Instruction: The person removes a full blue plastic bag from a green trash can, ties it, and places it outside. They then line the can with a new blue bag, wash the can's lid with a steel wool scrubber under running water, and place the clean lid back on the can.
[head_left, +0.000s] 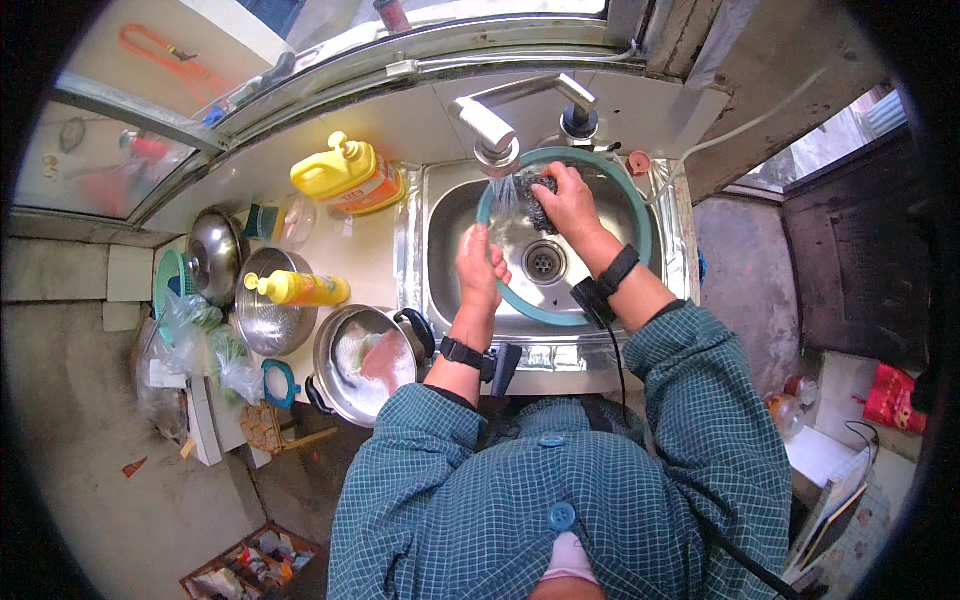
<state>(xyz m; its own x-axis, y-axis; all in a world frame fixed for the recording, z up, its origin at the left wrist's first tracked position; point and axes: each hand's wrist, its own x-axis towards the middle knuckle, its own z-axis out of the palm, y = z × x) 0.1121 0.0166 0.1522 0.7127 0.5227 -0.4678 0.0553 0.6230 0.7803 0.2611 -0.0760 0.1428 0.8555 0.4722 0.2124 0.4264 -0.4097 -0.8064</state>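
Over the metal sink (454, 296), my left hand (480, 262) grips the left rim of a round, green-rimmed piece (642, 217), perhaps a glass lid; its middle looks see-through. My right hand (568, 196) holds a dark scouring pad (541, 214) inside that rim, towards its upper part. Water runs from the faucet (496, 146) just left of the pad. The sink drain (544, 261) shows through or below the ring, between my hands.
Left of the sink are a two-handled steel pot (365, 365) with foamy water and a cloth, a steel bowl (276, 330) with a yellow bottle (304, 289) above it, a metal lid (216, 255) and a yellow jug (349, 176). A small pink cup (638, 163) stands at the sink's back right.
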